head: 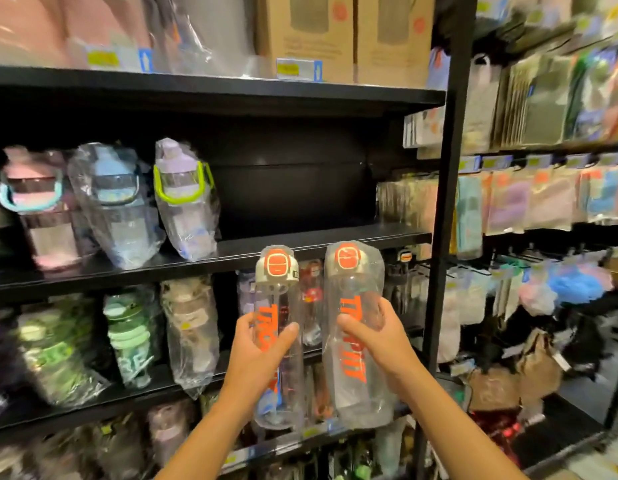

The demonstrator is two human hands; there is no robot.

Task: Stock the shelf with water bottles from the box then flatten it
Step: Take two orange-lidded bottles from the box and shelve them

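Right at the grip, the left hand (pixel 262 344) has its thumb (pixel 289 330) laid across the front of the left bottle (pixel 279 299) and its other fingers curled round behind, clamped on the clear barrel over the orange lettering. The right hand (pixel 373 337) wraps the right bottle (pixel 354 285) the same way, but it grips through a loose plastic sleeve (pixel 376 268) that bags out around the cap. Both bottles stand roughly upright, close together without clearly touching. Their orange-and-white caps sit level with the front edge of the shelf (pixel 300 245), below the bare dark stretch they would seem meant for. The box is not in view. The likeliest trouble is the sleeve: film sliding over smooth plastic could let the right bottle creep down through the fingers as it is lifted. A cap could also catch the shelf's lip if the bottles go forward before they rise clear of it. With each hand loaded, neither can steady the other's bottle. To the left, the lilac bottle with the green handle (pixel 186 199) leans in its own wrap, so a nudge from an incoming bottle might tip it into its neighbours.
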